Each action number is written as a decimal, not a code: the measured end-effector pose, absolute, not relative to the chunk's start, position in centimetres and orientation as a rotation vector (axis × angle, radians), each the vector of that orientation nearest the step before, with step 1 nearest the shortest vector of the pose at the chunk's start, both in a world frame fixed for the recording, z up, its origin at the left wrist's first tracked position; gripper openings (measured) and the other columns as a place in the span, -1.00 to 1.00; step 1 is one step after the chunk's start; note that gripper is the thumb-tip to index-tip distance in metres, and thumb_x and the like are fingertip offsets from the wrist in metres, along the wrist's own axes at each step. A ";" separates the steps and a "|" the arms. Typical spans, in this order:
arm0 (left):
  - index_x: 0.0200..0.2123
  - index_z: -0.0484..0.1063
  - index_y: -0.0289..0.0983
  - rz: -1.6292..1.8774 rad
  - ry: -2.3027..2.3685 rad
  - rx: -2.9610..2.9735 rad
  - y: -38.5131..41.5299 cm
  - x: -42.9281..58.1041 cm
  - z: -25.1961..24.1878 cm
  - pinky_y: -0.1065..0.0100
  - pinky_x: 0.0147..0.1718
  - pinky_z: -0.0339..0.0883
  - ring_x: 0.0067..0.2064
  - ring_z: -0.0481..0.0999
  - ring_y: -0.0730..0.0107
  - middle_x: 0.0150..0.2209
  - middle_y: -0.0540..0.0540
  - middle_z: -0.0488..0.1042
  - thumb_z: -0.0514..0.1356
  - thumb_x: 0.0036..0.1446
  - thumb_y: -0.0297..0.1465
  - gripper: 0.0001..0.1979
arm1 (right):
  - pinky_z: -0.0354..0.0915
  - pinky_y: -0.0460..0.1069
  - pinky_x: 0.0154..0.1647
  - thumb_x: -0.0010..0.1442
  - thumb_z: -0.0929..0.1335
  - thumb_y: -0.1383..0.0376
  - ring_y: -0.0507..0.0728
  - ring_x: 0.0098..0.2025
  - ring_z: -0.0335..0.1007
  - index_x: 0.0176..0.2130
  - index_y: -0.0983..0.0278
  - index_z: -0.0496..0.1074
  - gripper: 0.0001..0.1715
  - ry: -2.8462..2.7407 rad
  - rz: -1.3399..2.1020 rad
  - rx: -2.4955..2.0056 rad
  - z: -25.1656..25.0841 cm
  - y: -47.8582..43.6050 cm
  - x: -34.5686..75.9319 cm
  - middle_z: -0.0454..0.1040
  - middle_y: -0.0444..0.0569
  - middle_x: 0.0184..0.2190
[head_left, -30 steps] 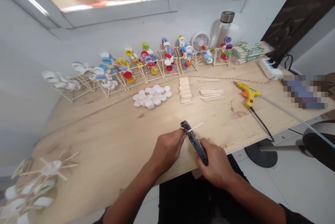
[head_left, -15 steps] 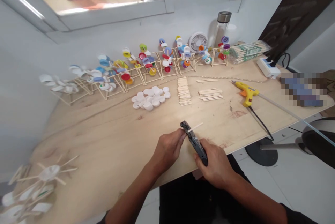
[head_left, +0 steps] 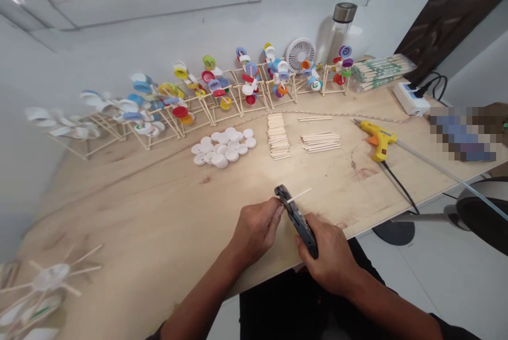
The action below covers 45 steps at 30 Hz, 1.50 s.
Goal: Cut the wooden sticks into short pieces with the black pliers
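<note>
My right hand (head_left: 331, 252) is closed round the handles of dark pliers (head_left: 304, 229), whose head points up and to the left. A thin wooden stick (head_left: 300, 195) lies across the jaws, its free end sticking out to the right. My left hand (head_left: 256, 229) pinches the stick's other end, close beside the plier head; the fingers hide that end. Both hands are above the front edge of the wooden table (head_left: 159, 234). Beyond them lie a column of short sticks (head_left: 279, 137), a stack of longer sticks (head_left: 320, 141) and a cluster of white bottle caps (head_left: 223, 146).
Several stick frames with colourful cap wheels (head_left: 214, 88) line the wall. A yellow glue gun (head_left: 379, 139) lies right, near a power strip (head_left: 411, 99). A small fan (head_left: 300, 55), a bottle (head_left: 340, 30) and bagged sticks (head_left: 383, 71) stand behind. A spoked wheel (head_left: 51, 278) sits front left.
The camera view has shifted a little, so the table items appear displaced. Both hands keep their hold on the stick and the pliers, with almost no visible movement.
</note>
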<state>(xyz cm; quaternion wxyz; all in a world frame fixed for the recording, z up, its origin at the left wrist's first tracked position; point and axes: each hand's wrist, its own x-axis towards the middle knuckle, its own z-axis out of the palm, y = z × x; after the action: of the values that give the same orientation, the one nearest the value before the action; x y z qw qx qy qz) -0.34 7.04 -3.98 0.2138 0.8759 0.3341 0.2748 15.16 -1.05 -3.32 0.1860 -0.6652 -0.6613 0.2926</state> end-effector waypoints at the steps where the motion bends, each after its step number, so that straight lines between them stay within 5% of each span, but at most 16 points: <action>1: -0.46 0.18 -0.28 0.771 0.919 2.430 7.1 -0.3 -4.1 0.50 -0.63 0.04 -0.66 0.19 0.56 -0.65 0.08 0.19 -0.06 0.15 -0.48 -0.86 | 0.05 -0.07 -0.46 0.02 0.23 0.34 0.07 -0.48 0.26 -0.40 0.25 0.19 -0.96 -1.860 0.827 -1.877 -3.3 -1.0 15.1 0.36 -0.11 -0.52; 26: -0.40 0.27 -0.31 0.930 1.072 2.611 7.1 -0.1 -5.1 0.47 -0.60 0.09 -0.61 0.28 0.49 -0.64 0.03 0.28 -0.04 0.13 -0.51 -0.87 | 0.05 -0.07 -0.47 0.03 0.22 0.34 0.08 -0.49 0.29 -0.37 0.26 0.23 -0.94 -1.872 0.805 -1.923 -3.7 -0.5 14.9 0.38 -0.12 -0.55; 45: -0.41 0.24 -0.29 0.568 0.955 2.322 6.0 -0.3 -2.1 0.50 -0.57 0.12 -0.59 0.31 0.52 -0.61 0.04 0.30 -0.11 0.20 -0.41 -0.79 | 0.12 -0.04 -0.35 0.06 0.23 0.32 0.12 -0.34 0.29 -0.26 0.29 0.26 -0.82 -1.891 0.910 -1.771 -2.5 -1.9 15.9 0.38 -0.05 -0.40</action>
<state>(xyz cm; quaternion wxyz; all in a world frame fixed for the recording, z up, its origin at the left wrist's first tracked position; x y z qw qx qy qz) -0.28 6.00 -2.15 0.2799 0.8660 0.3562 0.2117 15.94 -1.88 -2.55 0.1965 -0.6324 -0.6752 0.3250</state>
